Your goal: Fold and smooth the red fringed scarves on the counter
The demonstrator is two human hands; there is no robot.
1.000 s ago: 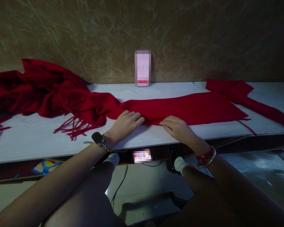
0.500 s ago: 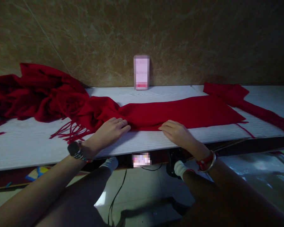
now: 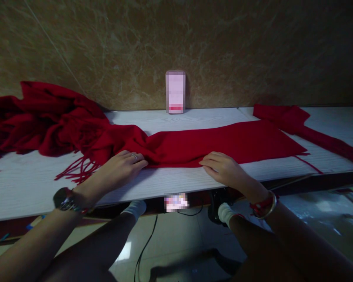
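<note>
Red soft cloth scarf [image 3: 223,143], a long flat panel with a few loose threads at its right end, lies lengthwise on a white wood-grain board [image 3: 176,178]. Nearest, a thin black cable [image 3: 144,244] trails over the pale tiled floor [image 3: 176,231]. Above it, the right hand [image 3: 220,168], with a silver bangle at its wrist, pinches the scarf's near edge between thumb and fingers. Well apart, the left hand [image 3: 120,170], wearing a ring and a dark-faced watch [image 3: 63,199], has its fingertips at that same edge, where the cloth wrinkles; whether they grasp it I cannot tell. Leftward spreads a rumpled red fringed cloth heap [image 3: 47,121]; rightward, a narrower red cloth strip [image 3: 294,119]. Behind, a blurred pink upright rectangle [image 3: 175,88] leans against the brown marbled wall [image 3: 135,47].
</note>
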